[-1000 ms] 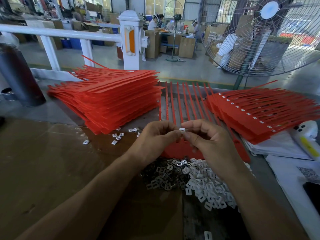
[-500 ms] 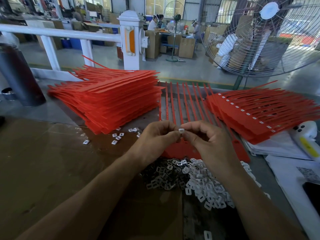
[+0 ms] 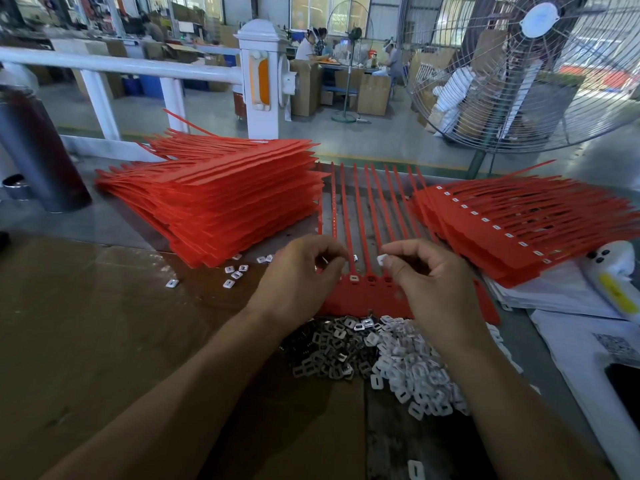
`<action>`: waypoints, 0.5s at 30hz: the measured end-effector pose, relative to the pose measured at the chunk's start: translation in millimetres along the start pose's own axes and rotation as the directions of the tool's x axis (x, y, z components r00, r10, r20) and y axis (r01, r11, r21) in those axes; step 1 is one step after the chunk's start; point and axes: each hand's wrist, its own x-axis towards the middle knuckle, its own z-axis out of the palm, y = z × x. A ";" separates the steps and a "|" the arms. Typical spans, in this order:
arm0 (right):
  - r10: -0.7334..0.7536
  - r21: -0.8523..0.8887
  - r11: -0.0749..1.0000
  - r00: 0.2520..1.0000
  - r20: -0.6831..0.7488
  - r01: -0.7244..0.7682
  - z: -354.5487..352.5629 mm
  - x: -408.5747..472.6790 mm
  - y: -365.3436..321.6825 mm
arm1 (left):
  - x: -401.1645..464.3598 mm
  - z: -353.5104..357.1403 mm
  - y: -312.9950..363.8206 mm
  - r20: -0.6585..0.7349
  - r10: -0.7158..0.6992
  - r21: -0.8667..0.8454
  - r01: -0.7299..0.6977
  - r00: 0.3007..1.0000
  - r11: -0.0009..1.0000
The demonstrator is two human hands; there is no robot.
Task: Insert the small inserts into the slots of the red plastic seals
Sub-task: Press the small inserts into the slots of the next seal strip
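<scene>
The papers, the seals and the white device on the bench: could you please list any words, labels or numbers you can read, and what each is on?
None can be read.
Printed code square on the white paper: too blurred.
Yellow label on the white device: no legible text.
Red seals: no marking visible.

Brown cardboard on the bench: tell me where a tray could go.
Free: the cardboard left of the left hand, below the left seal stack. Crowded: the insert pile under both hands, loose inserts beside the stack, papers at right.
</scene>
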 end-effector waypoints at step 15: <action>0.022 -0.279 0.960 1.000 -0.020 -0.027 3.3 9.2 14.1 | 0.1 3.1 -11.6 0.105 -0.060 0.414 0.011 0.993 0.910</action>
